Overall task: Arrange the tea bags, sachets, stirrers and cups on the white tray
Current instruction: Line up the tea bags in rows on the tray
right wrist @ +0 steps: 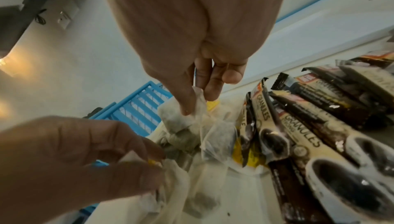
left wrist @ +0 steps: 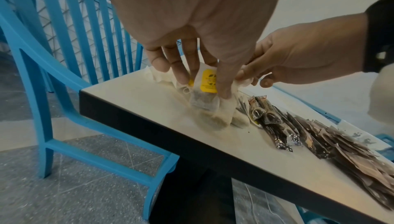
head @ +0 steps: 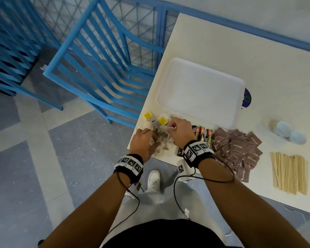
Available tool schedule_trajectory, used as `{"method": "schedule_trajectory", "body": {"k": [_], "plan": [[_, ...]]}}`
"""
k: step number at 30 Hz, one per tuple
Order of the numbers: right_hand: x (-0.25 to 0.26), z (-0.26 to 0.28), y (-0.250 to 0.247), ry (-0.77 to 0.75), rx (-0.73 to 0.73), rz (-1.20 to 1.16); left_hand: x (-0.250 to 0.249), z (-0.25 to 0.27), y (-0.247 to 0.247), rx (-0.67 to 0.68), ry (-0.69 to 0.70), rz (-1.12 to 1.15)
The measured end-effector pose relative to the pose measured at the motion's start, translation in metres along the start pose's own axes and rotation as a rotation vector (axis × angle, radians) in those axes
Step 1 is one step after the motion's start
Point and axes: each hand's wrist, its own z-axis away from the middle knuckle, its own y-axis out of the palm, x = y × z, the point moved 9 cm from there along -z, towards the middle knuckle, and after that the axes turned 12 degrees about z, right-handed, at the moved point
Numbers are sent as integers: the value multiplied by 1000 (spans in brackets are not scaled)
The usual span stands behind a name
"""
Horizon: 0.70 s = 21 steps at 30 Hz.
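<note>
A heap of tea bags with yellow tags lies at the table's near left corner. My left hand holds a yellow-tagged tea bag between thumb and fingers at the heap's left side. My right hand pinches the edge of another tea bag between thumb and fingertips. The white tray lies just behind the heap with nothing on it. To the right lie coffee sachets, brown sachets, wooden stirrers and pale blue cups.
A blue slatted chair stands against the table's left edge, with a second one further left. The heap sits close to the table's corner. A purple disc shows from under the tray's right rim.
</note>
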Motion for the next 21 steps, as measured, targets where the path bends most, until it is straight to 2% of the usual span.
{"method": "schedule_trajectory", "body": {"k": [4, 8, 13, 18, 21], "plan": [[-9, 7, -12, 40, -2, -77, -6, -6, 13, 77, 31, -64], [-22, 10, -21, 70, -41, -146, -8, -5, 18, 42, 49, -30], [-34, 9, -39, 72, -23, -168, -18, -4, 7, -34, 11, 41], [-41, 6, -74, 21, 5, -266, -39, -27, -2, -40, -141, 317], [-41, 5, -103, 31, 58, -422, -53, -44, -5, -48, -261, 533]]}}
